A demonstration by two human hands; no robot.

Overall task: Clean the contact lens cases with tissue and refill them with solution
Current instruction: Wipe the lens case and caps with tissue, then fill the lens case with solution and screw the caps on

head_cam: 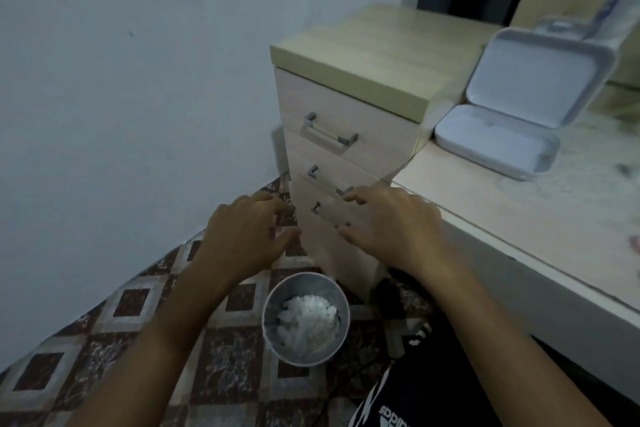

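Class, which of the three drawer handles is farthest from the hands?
The top drawer handle, pale-barred and fully visible; the two lower ones sit beside the right hand.

Blurred bottle cut off at right edge

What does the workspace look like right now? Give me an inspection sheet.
Surface: pale desk, dusty-looking, beside a drawer unit.
Job's things: open white case on the desk, looks empty; blurred white bottle behind it, not identifiable.
Clutter: metal bin on the floor holding crumpled tissue.
Grippers: left hand and right hand above the bin, fingers relaxed, holding nothing.
Cables: a thin dark line on the floor near the bin, unclear.
Surroundings: plain wall, patterned floor.
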